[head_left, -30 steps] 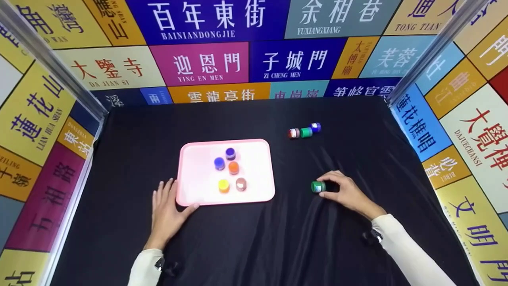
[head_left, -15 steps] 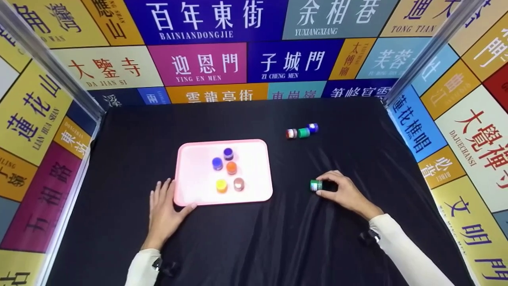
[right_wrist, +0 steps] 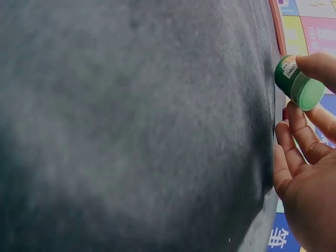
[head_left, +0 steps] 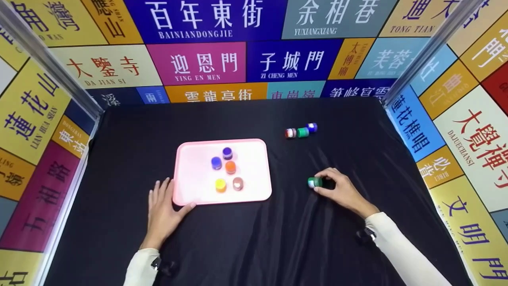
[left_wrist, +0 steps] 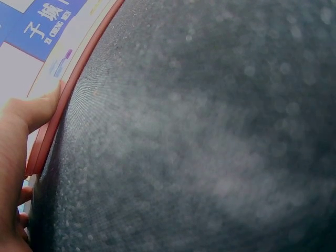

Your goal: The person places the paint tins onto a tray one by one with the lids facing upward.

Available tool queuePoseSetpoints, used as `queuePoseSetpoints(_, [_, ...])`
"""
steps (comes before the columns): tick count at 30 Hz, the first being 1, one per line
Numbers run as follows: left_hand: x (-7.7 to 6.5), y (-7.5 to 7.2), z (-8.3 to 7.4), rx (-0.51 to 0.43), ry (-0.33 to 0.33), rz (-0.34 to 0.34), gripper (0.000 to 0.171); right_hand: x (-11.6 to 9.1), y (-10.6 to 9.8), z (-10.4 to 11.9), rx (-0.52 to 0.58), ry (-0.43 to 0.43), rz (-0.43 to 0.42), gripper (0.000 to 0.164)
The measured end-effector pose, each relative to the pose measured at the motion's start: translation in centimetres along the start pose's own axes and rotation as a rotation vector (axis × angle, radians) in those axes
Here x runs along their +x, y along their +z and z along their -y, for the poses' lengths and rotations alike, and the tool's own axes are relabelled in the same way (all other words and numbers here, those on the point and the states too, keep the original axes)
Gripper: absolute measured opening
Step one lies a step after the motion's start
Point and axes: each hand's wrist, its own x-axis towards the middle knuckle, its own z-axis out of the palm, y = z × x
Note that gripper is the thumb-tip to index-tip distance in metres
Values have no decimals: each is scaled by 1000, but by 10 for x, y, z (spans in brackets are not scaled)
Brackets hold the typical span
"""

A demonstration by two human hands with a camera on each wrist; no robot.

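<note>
My right hand [head_left: 343, 190] pinches a small green paint jar [head_left: 314, 182] between thumb and fingers, to the right of the tray. In the right wrist view the jar [right_wrist: 299, 84] is tilted, with its label showing and its light green end toward the palm. My left hand [head_left: 164, 212] rests at the near left corner of a pink tray [head_left: 184, 190], fingers straight along its left side and thumb on the front rim. In the left wrist view the thumb [left_wrist: 44, 110] touches the rim. On the tray stand purple [head_left: 227, 153], blue [head_left: 216, 163], orange [head_left: 230, 167], yellow [head_left: 220, 185] and brown [head_left: 238, 183] jars.
Behind the right hand, a red jar [head_left: 290, 133], another green jar [head_left: 303, 132] and a blue jar [head_left: 312, 127] lie close together. Black cloth [head_left: 246, 242] covers the table. Printed panels [head_left: 198, 63] enclose the back and sides.
The green jar in my right hand turns a little and shifts slightly toward the left. My left hand stays at the tray's corner. The whole head view drifts slightly.
</note>
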Motion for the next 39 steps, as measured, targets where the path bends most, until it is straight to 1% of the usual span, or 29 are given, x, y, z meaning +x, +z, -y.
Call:
queuePoseSetpoints(8, [0, 0, 0, -2, 13, -15, 106, 6, 6, 6, 16, 11, 7, 30])
queuePoseSetpoints(16, [0, 1, -1, -11, 10, -11, 106, 14, 11, 7, 17, -38, 9, 33])
queuePoseSetpoints(20, [0, 1, -1, -12, 9, -11, 106, 17, 12, 6, -1, -67, 13, 33])
queuePoseSetpoints(23, [1, 1, -1, -10, 7, -6, 107, 20, 13, 8, 10, -67, 20, 33])
queuePoseSetpoints(26, [1, 1, -1, -6, 1, -1, 107, 24, 15, 2, 27, -64, 27, 34])
queuePoseSetpoints(32, [0, 0, -1, -3, -14, 17, 108, 31, 22, -20, 21, -89, 48, 38])
queuePoseSetpoints(35, [0, 0, -1, -1, -17, 21, 108, 34, 24, -23, 20, -92, 70, 37])
queuePoseSetpoints(39, [0, -1, 0, 2, -20, 21, 108, 39, 27, -20, 20, -96, 101, 36])
